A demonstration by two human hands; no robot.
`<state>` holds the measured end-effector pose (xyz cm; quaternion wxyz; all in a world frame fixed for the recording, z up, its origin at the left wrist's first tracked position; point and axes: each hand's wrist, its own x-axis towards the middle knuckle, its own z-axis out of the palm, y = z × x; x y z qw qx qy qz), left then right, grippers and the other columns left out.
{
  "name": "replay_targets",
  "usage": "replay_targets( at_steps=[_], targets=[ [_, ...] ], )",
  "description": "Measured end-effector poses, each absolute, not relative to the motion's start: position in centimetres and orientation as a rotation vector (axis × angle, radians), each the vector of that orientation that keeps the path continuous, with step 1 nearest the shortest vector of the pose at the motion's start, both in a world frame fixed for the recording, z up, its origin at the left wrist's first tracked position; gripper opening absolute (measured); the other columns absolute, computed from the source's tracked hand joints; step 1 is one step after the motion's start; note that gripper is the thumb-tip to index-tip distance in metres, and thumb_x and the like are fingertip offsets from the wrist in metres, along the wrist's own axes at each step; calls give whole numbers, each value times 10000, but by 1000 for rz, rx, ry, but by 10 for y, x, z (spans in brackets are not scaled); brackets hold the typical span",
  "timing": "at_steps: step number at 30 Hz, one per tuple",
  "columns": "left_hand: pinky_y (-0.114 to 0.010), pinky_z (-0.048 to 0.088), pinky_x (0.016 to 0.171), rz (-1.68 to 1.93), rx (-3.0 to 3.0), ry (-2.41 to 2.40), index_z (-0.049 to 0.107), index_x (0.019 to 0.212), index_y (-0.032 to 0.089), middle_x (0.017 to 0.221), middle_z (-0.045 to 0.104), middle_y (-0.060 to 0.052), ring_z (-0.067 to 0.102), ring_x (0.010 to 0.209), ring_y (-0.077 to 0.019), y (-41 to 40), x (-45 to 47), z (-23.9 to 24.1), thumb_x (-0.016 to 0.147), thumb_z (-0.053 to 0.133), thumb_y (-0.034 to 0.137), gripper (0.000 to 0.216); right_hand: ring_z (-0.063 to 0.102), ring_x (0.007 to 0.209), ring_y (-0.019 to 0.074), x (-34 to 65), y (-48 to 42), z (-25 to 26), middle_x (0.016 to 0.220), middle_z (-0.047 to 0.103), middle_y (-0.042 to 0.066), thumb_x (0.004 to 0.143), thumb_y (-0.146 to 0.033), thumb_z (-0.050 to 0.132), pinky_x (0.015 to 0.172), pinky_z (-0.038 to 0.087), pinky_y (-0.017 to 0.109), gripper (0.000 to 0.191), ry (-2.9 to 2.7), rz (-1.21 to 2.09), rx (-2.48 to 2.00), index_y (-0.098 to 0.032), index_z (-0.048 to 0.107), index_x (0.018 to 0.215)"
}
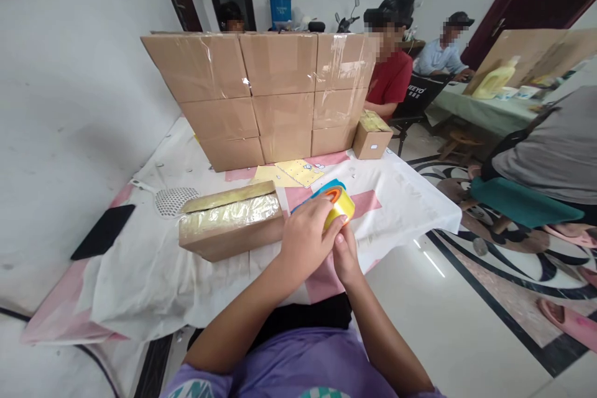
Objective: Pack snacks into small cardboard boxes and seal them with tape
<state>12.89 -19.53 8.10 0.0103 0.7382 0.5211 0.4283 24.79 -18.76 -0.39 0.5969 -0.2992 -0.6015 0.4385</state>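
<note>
White-and-pink tablecloth fills mid-frame. At its near edge the left hand cups the yellow tape roll on its blue dispenser; the right hand pinches the roll's lower edge. The long tape-topped cardboard box lies just left, lengthwise across frame, nearest the left hand.

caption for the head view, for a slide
Left hand grips a roll of yellow tape, right hand touching it from below, beside a taped cardboard box, stacked cartons behind.
</note>
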Motion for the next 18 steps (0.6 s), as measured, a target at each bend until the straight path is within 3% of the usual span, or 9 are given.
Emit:
replay_targets(
  at_steps=[3, 7, 10, 14, 16, 18],
  targets=[
    [-480, 414, 1160, 1372, 2341, 1551, 669, 1120, 229, 1495, 549, -103, 485, 1416, -292, -197, 115, 87, 962, 627, 355, 206, 712, 1079, 282, 244, -182, -9, 1143, 750, 101, 958, -638, 504, 935, 590, 425, 508, -1147, 1066, -749, -225, 682, 1193],
    [-472, 448, 1154, 977, 2177, 1280, 399, 1555, 304, 1584, 467, -98, 455, 1457, -298, -195, 97, 86, 888, 725, 443, 756, 752, 790, 288, 244, -188, -14, 803, 762, 99, 941, -767, 353, 694, 632, 418, 682, -981, 1171, -830, -213, 748, 906],
    [-471, 415, 1188, 901, 2109, 1111, 377, 1580, 319, 1594, 450, -92, 416, 1484, -300, -191, 96, 82, 884, 735, 406, 787, 753, 761, 296, 241, -196, -14, 822, 769, 110, 892, -829, 367, 650, 637, 436, 731, -974, 1290, -732, -210, 756, 910],
    [-479, 437, 1169, 858, 2050, 1051, 428, 1553, 342, 1593, 448, -77, 475, 1442, -317, -185, 98, 77, 903, 708, 376, 709, 743, 689, 299, 244, -199, -11, 784, 765, 105, 775, -852, 557, 607, 631, 440, 701, -1120, 1354, -660, -192, 739, 928],
    [-476, 429, 1173, 896, 2020, 1043, 404, 1567, 314, 1617, 410, -87, 483, 1433, -319, -188, 97, 68, 921, 679, 406, 709, 729, 649, 283, 250, -194, -6, 727, 745, 82, 801, -756, 633, 604, 620, 425, 572, -1173, 1278, -721, -198, 725, 887],
    [-476, 412, 1182, 1063, 1965, 1124, 408, 1560, 266, 1609, 427, -112, 478, 1434, -315, -197, 97, 52, 928, 663, 426, 700, 728, 673, 280, 259, -186, 5, 688, 713, 65, 880, -676, 588, 656, 618, 437, 477, -1139, 1145, -758, -214, 707, 858]
  ],
)
